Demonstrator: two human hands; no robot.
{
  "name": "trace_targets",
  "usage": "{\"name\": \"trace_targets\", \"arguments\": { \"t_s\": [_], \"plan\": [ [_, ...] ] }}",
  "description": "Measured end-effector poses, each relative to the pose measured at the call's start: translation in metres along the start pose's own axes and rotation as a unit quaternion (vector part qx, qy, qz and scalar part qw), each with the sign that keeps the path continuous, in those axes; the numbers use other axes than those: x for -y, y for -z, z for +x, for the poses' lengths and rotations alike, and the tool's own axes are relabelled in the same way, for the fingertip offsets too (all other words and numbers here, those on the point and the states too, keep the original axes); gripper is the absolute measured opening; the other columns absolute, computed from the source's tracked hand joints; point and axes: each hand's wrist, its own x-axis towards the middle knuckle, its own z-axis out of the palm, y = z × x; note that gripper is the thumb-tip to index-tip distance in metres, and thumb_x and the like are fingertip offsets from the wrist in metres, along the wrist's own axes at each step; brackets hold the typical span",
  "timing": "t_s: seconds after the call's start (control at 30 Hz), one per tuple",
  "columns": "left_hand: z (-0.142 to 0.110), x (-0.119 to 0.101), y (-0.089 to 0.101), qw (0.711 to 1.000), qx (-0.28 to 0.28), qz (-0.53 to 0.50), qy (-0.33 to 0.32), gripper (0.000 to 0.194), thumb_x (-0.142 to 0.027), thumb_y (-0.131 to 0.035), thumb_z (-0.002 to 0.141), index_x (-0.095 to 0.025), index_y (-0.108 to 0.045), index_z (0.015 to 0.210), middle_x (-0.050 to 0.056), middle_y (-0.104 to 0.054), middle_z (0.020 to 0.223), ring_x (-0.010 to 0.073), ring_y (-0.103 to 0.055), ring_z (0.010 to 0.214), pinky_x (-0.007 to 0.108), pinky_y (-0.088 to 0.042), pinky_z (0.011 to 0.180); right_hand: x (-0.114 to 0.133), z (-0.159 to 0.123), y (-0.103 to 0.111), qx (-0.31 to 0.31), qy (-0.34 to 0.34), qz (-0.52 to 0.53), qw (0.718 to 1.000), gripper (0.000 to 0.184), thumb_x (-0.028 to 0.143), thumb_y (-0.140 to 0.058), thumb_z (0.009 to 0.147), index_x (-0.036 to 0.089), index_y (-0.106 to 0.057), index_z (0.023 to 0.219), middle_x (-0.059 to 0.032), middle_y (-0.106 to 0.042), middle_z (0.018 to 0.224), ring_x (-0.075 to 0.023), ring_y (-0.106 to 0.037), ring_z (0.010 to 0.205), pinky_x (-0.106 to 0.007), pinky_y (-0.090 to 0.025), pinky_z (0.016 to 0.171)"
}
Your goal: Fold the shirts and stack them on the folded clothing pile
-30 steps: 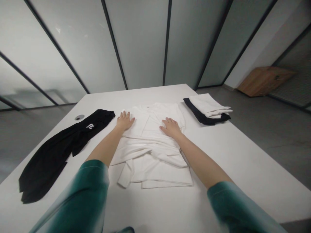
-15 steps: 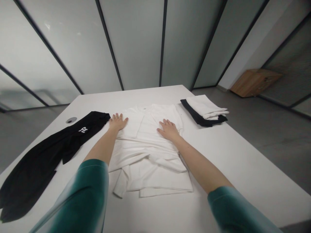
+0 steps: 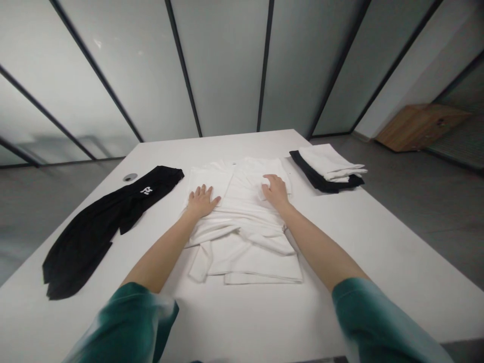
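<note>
White garment [image 3: 260, 267] on counter [image 3: 242, 320]: smoothing judged in hand.
Black garment [image 3: 88, 229] is laid at left; left hand [image 3: 201, 202] is spread open on white garment; right hand [image 3: 276, 192] is curled at it, grip undeterminable; folded stack [image 3: 325, 160] is set at right. Flattening of rumpled near half judged called for.

White table [image 3: 242, 317], rumpled white garment [image 3: 242, 219] mid-table, black garment [image 3: 94, 219] left, folded black-and-white stack [image 3: 328, 160] right

Head-worn view, downward across white table [image 3: 249, 317]
</note>
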Motion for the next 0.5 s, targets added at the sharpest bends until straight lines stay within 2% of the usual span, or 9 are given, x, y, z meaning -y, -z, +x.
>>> {"name": "trace_targets", "arguments": {
  "t_s": [0.1,0.17,0.23,0.37,0.43,0.5],
  "plan": [
    [-0.003,0.003,-0.001,1.0,-0.014,-0.005,-0.002,0.073,-0.06,-0.023,0.098,-0.018,-0.03,0.157,0.013,-0.022,0.165,0.0331,-0.021,0.151,0.051,-0.02,0.12,-0.017,0.01,0.016,-0.066,-0.037,0.034,0.997,0.049,0.018,-0.036,0.085,0.013,-0.062,0.125,-0.0149,-0.062,0.13,-0.0279,-0.056,0.115,-0.039,-0.041,0.101],
    [-0.003,0.003,-0.002,1.0,-0.018,-0.01,-0.003,0.072,-0.059,-0.025,0.098,-0.017,-0.032,0.156,0.014,-0.022,0.165,0.0336,-0.021,0.151,0.051,-0.021,0.12,-0.035,0.016,0.025,-0.068,-0.076,0.05,0.993,0.048,0.018,-0.038,0.082,0.014,-0.062,0.123,-0.0142,-0.063,0.125,-0.0267,-0.06,0.107,-0.037,-0.044,0.096],
    [-0.003,0.003,-0.002,1.0,-0.021,-0.013,-0.005,0.072,-0.059,-0.026,0.098,-0.018,-0.033,0.156,0.014,-0.023,0.164,0.0338,-0.022,0.151,0.052,-0.021,0.12,-0.054,0.018,0.033,-0.031,-0.121,0.053,0.991,0.052,0.021,-0.043,0.079,0.012,-0.059,0.128,-0.0144,-0.065,0.121,-0.0264,-0.062,0.103,-0.036,-0.047,0.092],
    [-0.002,0.002,-0.003,0.999,-0.031,-0.015,-0.009,0.071,-0.06,-0.026,0.098,-0.019,-0.033,0.156,0.014,-0.025,0.164,0.0329,-0.023,0.151,0.051,-0.022,0.12,-0.08,0.006,0.038,0.105,-0.156,0.02,0.982,0.061,0.027,-0.054,0.076,0.007,-0.055,0.133,-0.0168,-0.069,0.113,-0.0284,-0.064,0.1,-0.034,-0.048,0.085],
    [-0.002,0.002,-0.004,0.999,-0.028,-0.014,-0.011,0.072,-0.06,-0.027,0.098,-0.018,-0.033,0.156,0.015,-0.025,0.164,0.0334,-0.023,0.15,0.052,-0.021,0.12,-0.082,-0.007,0.037,0.155,-0.142,0.008,0.978,0.054,0.03,-0.056,0.077,0.009,-0.06,0.127,-0.017,-0.071,0.11,-0.0281,-0.066,0.097,-0.032,-0.048,0.081],
    [-0.001,0.002,-0.003,1.0,-0.025,-0.011,-0.012,0.072,-0.059,-0.026,0.098,-0.017,-0.033,0.156,0.015,-0.024,0.164,0.0341,-0.023,0.15,0.052,-0.021,0.12,-0.075,-0.02,0.033,0.157,-0.143,-0.002,0.977,0.047,0.033,-0.055,0.08,0.013,-0.062,0.122,-0.0155,-0.072,0.108,-0.0274,-0.066,0.095,-0.031,-0.048,0.079]
  ]
}}
